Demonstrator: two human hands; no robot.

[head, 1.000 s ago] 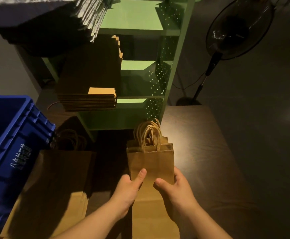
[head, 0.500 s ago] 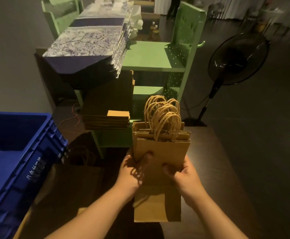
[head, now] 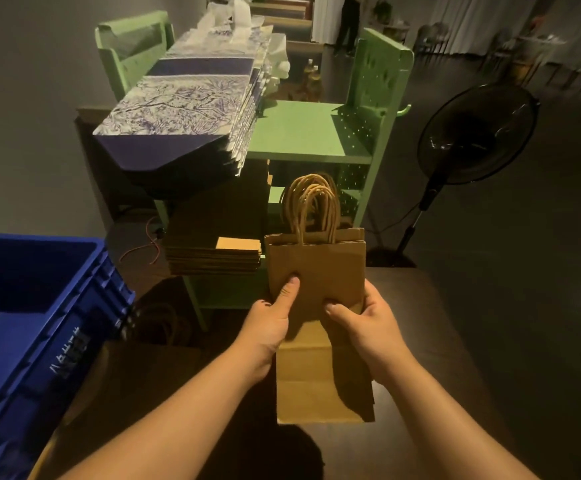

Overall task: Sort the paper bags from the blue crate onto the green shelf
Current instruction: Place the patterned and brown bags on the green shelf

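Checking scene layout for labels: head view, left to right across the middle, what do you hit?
blue crate → stack of flat brown bags on the green shelf → bundle of brown handled bags gripped by left hand and right hand → standing fan

My left grip (head: 271,322) and right grip (head: 363,318) cover the middle of the brown bags (head: 316,265), and my fingers behind them are out of sight. How many bags are in the bundle I cannot tell. The blue crate (head: 40,323) is cut off by the left edge. The white lettering on its side is too blurred to read. Shadow hides the big bag (head: 136,375) lying on the counter (head: 420,375).
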